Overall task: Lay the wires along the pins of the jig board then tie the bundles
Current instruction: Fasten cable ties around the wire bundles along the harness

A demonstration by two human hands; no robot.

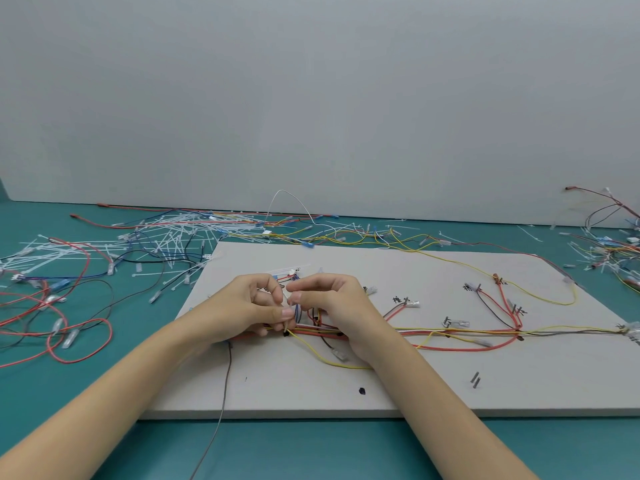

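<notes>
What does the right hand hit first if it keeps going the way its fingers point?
The right hand points its curled fingers left, so it would probably meet the left hand fingertips first, just above the wire bundle. The gap looks tiny; depth is unclear.

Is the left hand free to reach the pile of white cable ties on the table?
Probably not now: the left hand holds the wire bundle; the cable ties lie unobstructed.

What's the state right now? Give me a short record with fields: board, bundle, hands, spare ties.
board: grey jig board on the teal table
bundle: wire bundle laid along the pins, running left to right
left hand: pinches the bundle at its left end
right hand: fingers curled at the same spot; what it holds is unclear
spare ties: white cable ties scattered beyond the board's left corner
</notes>
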